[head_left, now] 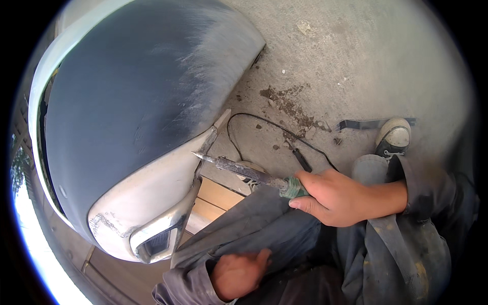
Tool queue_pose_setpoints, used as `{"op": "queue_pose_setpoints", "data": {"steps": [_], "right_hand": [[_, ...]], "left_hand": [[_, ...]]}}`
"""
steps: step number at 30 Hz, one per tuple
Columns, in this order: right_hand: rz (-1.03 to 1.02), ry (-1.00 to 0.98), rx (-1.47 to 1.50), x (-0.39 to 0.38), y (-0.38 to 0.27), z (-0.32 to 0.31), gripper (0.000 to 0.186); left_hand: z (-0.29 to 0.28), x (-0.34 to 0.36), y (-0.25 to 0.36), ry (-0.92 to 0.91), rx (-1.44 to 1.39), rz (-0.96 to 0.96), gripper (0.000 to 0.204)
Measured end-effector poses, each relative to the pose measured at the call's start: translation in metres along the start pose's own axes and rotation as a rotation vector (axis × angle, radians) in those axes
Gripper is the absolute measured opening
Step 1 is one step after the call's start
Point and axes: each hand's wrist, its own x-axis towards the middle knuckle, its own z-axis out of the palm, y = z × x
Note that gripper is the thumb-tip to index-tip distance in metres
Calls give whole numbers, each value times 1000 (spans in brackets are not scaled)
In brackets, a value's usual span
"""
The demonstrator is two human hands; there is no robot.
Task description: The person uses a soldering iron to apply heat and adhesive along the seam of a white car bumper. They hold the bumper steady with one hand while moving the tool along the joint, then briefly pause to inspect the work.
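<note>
My right hand (335, 198) is closed around the green-wrapped handle of a soldering iron (249, 173). The iron's worn metal shaft points left, and its pointed tip overlaps the edge of a car bumper (147, 185) in the picture; whether they touch I cannot tell. The bumper has a dark grey upper part, a whitish lower strip with a rough, jagged seam, and a bright-trimmed opening (157, 244). Low over my thigh, my left hand (239, 274) is curled closed, with the thumb side toward the right. Anything inside its fingers is hidden.
A black cable (277, 123) loops over the concrete floor beside a small black stick-like piece (302, 160). Dirt crumbs (295, 109) lie scattered there. A flat dark strip (363, 123) lies by my shoe (394, 137). Wooden boards (216, 195) show under the bumper's edge.
</note>
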Motion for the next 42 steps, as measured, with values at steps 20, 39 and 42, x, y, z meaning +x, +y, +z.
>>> {"op": "queue_pose_setpoints", "data": {"steps": [20,39,42], "right_hand": [[-15,43,6,0,9,6,32],[-11,84,21,-1,23,10,33],[-29,62,40,0,18,9,33]], "left_hand": [[4,-1,-3,-21,-58,2,20],[5,0,-1,14,-61,3,19],[4,0,-2,14,-74,18,19]]}}
